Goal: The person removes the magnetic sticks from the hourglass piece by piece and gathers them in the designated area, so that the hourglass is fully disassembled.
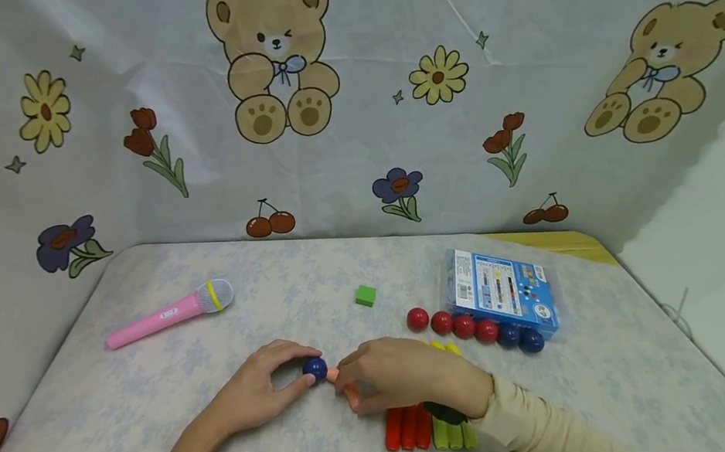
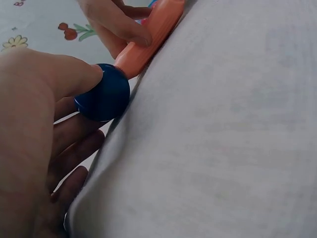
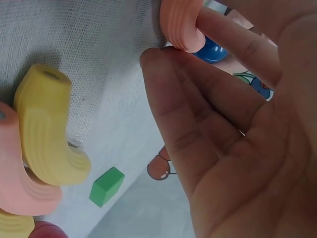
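Note:
My left hand pinches a dark blue ball between thumb and fingers, low over the table. To its right, my right hand holds an orange curved piece by thumb and finger. One end of that piece meets the ball in the left wrist view, the two looking joined or touching. From the right wrist, the bent end of the orange curved piece shows ridges, and the blue ball is partly hidden behind it. Yellow curved pieces lie beside the right hand, mostly covered by it in the head view.
Red sticks and light green sticks lie under the right wrist. Red balls and blue balls form a row before a blue box. Farther back are a green block and a pink toy microphone.

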A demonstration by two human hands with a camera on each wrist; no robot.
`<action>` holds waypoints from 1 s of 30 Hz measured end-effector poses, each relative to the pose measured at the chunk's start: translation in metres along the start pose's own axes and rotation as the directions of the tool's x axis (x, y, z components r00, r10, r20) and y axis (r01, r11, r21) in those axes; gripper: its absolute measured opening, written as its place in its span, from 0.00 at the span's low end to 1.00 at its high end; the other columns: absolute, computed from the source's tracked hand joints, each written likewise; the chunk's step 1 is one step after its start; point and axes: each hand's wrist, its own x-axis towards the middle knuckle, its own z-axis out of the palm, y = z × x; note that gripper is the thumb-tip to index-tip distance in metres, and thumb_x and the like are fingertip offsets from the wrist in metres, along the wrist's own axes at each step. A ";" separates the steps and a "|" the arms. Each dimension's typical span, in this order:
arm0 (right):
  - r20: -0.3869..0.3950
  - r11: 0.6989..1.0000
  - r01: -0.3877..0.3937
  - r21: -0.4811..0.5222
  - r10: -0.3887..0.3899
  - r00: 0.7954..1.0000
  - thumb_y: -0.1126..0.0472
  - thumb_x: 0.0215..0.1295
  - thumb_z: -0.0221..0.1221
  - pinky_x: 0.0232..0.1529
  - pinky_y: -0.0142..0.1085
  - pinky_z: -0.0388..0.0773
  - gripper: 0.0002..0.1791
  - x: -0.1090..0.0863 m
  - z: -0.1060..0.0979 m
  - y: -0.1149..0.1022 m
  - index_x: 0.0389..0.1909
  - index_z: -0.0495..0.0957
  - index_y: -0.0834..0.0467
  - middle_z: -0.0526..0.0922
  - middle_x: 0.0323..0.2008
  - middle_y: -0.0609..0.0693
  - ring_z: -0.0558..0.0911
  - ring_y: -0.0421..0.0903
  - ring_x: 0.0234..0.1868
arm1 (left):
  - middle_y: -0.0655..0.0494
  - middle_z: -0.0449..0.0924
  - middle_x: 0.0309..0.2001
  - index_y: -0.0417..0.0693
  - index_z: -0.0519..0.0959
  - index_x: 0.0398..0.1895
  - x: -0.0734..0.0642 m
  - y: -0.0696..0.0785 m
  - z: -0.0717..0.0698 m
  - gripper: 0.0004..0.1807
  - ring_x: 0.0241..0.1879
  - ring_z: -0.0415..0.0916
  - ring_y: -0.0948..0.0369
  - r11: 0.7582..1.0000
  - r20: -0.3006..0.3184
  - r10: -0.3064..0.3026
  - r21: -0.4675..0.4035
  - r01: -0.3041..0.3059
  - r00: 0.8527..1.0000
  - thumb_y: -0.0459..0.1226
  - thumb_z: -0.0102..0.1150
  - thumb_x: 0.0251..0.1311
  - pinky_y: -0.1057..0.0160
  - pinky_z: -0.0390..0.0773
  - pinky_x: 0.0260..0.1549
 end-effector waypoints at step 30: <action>-0.028 0.998 -0.057 0.038 0.059 0.998 0.55 0.68 0.69 0.50 0.29 0.79 0.22 -0.001 0.001 0.004 0.62 0.82 0.47 0.84 0.55 0.41 0.79 0.37 0.46 | 0.69 0.81 0.55 0.58 0.83 0.58 0.001 0.007 -0.002 0.16 0.59 0.77 0.64 0.997 -0.014 -0.074 -0.013 0.074 0.997 0.40 0.68 0.67 0.50 0.77 0.60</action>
